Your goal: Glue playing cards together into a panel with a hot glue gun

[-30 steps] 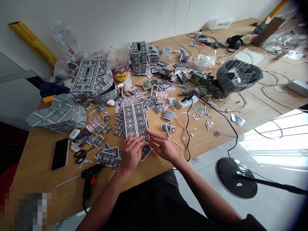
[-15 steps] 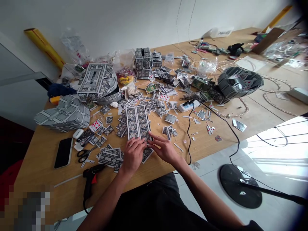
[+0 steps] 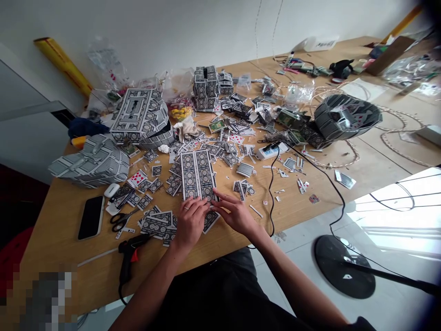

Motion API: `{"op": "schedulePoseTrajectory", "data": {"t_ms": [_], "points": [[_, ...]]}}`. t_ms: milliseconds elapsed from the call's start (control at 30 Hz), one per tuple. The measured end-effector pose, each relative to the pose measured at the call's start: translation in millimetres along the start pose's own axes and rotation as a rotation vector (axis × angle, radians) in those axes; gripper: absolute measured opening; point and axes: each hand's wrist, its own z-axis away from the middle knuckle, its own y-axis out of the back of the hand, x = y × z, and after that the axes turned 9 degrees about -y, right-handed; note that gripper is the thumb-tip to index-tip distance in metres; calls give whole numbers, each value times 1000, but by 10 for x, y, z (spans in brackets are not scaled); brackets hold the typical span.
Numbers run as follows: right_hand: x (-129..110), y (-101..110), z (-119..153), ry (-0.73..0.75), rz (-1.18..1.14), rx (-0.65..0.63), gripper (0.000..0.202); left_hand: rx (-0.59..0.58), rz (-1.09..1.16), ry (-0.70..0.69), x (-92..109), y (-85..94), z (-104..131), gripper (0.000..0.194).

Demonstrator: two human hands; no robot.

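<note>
Nothing moved; left hand (image 3: 190, 221), right hand (image 3: 235, 214) pressing flat, grip open, on patterned card strip (image 3: 197, 174).

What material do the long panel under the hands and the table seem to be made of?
Panel: playing cards joined edge to edge, it seems; printed card backs, slightly glossy. Table: wood or wood-look board, matte; light grain shows. Both hands press on the panel's near end.
</note>
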Motion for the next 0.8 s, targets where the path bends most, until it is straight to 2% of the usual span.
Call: {"op": "schedulePoseTrajectory", "data": {"t_ms": [233, 533, 700, 800], "points": [[11, 7, -3, -10, -15, -11, 18, -20, 20, 18, -16, -8, 24, 24], [-12, 20, -3, -25, -38, -10, 19, -18, 39, 25, -16, 0, 14, 21], [-27, 188, -43, -93, -40, -149, 23, -10, 35, 13, -14, 3, 9, 18], [-25, 240, -54, -98, -29, -177, 25, -7, 31, 12, -11, 3, 5, 18]]}}
